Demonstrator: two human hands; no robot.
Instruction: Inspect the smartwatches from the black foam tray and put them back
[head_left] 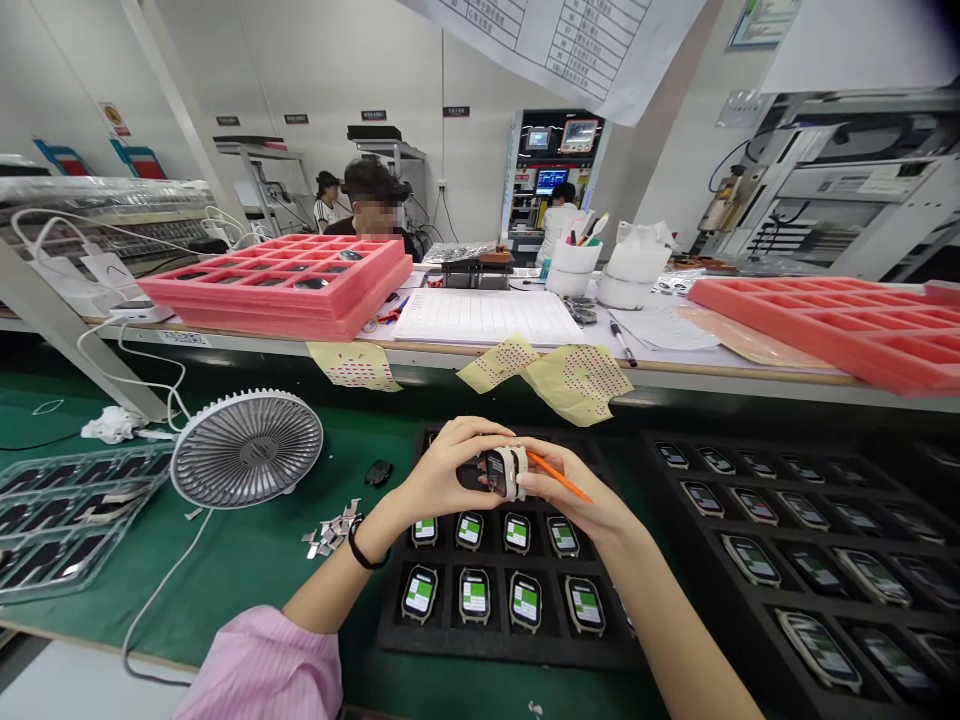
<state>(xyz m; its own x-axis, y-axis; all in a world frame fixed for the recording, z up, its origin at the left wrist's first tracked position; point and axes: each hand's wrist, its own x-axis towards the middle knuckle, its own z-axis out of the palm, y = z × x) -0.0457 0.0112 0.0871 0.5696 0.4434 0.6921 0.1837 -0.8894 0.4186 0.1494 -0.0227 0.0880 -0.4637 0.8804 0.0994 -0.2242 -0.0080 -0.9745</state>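
In front of me, above a black foam tray (510,645), both hands are on a pale-framed smartwatch (496,472) with a dark screen. It shows two pale rims side by side; whether these are two watches or two halves I cannot tell. My left hand (450,470) is closed on it from the left, thumb below and fingers above. On the right side, my right hand (574,485) is closed with its fingertips at the pale rim. A thin orange stick (559,475) lies in that hand, slanting down to the right. Lit smartwatches (474,595) with green-and-white screens sit in the tray's compartments.
A second black tray (757,640) of watches stands right. Left are a white fan (247,450), a small dark piece (378,472), loose metal bits (330,530) and a clear tray (75,510). Pink foam trays (277,300) rest on the shelf; people are behind it.
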